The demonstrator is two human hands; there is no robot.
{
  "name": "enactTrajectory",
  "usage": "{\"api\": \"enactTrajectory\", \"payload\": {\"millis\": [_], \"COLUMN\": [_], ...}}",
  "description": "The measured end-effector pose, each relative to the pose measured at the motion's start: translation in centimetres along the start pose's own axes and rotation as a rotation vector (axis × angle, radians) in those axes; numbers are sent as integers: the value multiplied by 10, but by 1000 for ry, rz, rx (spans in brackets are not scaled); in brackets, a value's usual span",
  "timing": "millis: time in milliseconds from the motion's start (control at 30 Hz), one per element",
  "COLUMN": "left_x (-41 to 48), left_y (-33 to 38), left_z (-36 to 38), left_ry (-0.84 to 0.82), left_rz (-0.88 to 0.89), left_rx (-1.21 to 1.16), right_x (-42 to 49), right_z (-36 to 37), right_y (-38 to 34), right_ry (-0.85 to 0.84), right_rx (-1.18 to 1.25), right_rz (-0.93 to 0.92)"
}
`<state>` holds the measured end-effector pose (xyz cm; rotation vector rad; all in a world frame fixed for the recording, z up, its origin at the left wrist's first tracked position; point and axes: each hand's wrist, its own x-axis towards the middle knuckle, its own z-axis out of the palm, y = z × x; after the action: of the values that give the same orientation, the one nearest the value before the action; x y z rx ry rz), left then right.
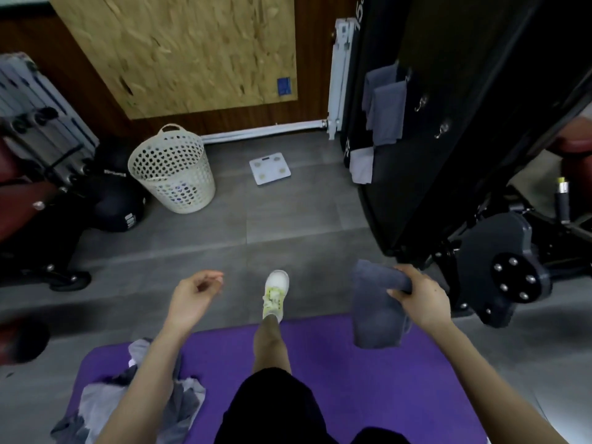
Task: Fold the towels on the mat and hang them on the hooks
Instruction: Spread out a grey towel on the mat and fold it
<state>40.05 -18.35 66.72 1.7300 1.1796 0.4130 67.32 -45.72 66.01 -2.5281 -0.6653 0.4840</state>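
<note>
Grey tile floor, purple mat (336, 363) underfoot: a few hung towels (386, 110) are on the black panel (448, 155), two hooks (443, 129) look free, and a crumpled pile (105, 402) on the mat's left end is not yet folded, so roughly midway. Right hand (423, 299) grips a folded grey towel (374, 309) by its top, low near the panel's base. Left hand (192, 296) holds nothing, fingers loosely curled, out in front.

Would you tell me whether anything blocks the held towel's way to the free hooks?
Nothing visible does: the folded towel in the right hand has open air up to the free hooks on the black panel.
</note>
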Motion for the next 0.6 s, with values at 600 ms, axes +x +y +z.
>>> {"api": "enactTrajectory", "payload": {"millis": [600], "left_x": [509], "left_y": [258], "left_z": [154], "left_ry": [-676], "left_rz": [484], "left_rx": [253], "right_x": [403], "right_z": [-33], "right_y": [-173], "right_ry": [155], "right_rx": [132], "right_rz": [176]}}
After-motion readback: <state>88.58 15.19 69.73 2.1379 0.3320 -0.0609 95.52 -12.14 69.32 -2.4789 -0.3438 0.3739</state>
